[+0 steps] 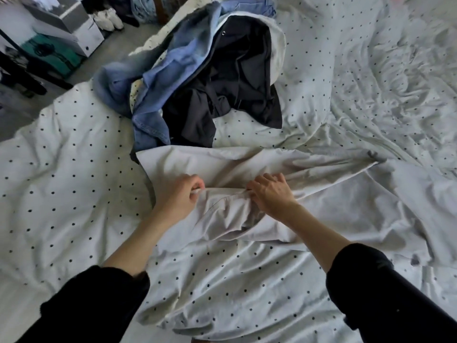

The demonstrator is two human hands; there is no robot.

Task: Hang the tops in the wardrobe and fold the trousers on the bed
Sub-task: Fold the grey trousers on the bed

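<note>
**Folding barely started, pile not touched**

Both hands are on the same garment. The left hand (181, 194) has its fingers curled, pinching the top edge of the pale grey trousers (247, 169), and the right hand (268, 191) pinches that same edge just beside it, fingers bent into the cloth. It looks like the waistband end, bunched up between the two hands, with the rest of the fabric spread out sideways across the bed (61, 181) toward the right. So this one is being laid out or lined up, not folded yet, as far as anyone could judge.

Further out, the pile (197, 82) sits beyond the trousers, still a heap. Count by colour: one denim piece, one lighter blue one, one black one, one white one underneath, maybe more hidden. No folded stack is visible anywhere and no wardrobe or hangers are in view, so pretty much everything is left to do.
</note>
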